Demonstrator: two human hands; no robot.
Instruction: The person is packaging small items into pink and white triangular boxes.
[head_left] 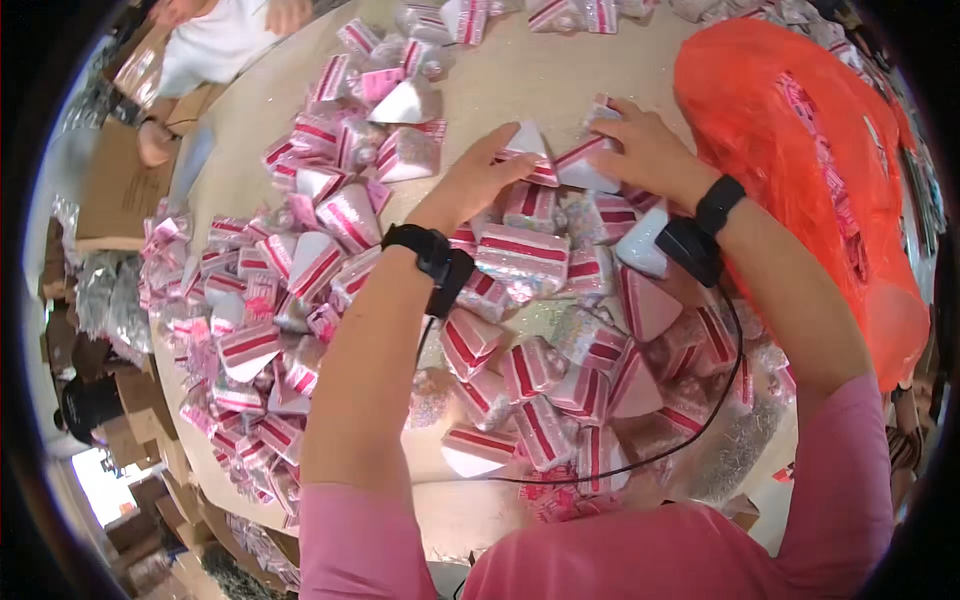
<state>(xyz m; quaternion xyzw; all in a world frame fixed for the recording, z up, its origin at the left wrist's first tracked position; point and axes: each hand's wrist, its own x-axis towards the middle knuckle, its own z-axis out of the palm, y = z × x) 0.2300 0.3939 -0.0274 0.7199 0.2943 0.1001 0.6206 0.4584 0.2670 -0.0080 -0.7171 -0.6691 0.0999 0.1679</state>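
In the head view, both forearms reach up and inward over the table (565,88), wrists apart, palms down. The left hand (468,184) has thumb and forefinger parted, their tips at the left slice (529,142); whether they grip it I can't tell. The right hand (652,156) bends its spread fingers over the right slice (580,170), touching it, grip unclear. Both slices lie close together beyond the near pile (522,258).

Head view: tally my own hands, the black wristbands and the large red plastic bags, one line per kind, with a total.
Hands: 2
Black wristbands: 2
Large red plastic bag: 1
Total: 5
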